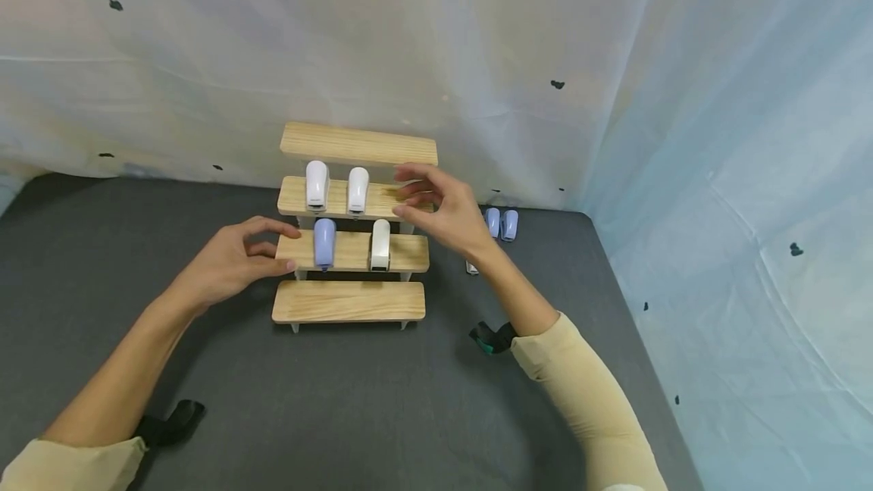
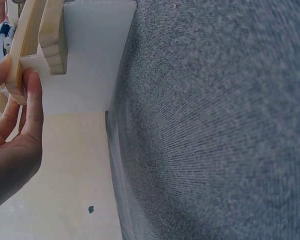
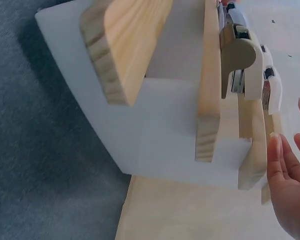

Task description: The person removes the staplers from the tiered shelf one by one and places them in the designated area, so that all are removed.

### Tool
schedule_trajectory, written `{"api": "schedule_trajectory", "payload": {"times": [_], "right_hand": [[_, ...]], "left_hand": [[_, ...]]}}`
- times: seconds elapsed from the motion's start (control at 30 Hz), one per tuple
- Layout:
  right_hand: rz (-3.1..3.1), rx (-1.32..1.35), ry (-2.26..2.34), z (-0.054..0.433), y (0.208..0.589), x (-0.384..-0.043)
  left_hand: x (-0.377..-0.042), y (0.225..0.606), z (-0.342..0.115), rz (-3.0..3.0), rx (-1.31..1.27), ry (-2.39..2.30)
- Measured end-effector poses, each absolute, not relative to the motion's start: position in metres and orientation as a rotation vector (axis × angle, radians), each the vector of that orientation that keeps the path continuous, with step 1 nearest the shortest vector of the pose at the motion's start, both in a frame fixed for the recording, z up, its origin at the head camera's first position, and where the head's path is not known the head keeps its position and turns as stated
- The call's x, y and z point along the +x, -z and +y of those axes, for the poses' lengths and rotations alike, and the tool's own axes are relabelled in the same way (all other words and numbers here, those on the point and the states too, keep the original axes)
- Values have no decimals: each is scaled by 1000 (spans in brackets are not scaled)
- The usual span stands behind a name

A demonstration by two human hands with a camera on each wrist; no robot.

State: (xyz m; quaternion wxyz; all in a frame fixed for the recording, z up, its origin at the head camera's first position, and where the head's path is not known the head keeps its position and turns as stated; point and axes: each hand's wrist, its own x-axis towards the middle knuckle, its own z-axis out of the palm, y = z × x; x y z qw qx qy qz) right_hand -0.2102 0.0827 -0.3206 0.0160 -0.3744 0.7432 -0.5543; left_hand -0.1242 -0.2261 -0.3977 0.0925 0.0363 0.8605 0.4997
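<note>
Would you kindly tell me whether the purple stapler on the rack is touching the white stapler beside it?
Apart: the head view shows bare shelf between the purple stapler and the white stapler.

Four-tier wooden shelf [image 1: 348, 301] upright; four staplers [image 1: 324, 243] across middle tiers [image 1: 353, 251].

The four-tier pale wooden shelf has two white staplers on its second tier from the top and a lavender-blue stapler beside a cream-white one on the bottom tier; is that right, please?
Not quite: the lavender-blue stapler and the cream-white stapler beside it stand on the third tier from the top, not the bottom tier, as the head view shows.
</note>
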Motion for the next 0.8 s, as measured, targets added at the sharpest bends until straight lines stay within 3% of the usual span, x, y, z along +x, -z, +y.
{"api": "schedule_trajectory", "payload": {"times": [0.8], "right_hand": [[2413,-1045,1514,54,343,-232]], "left_hand": [[-125,399,-226,2555,114,-1496]]}}
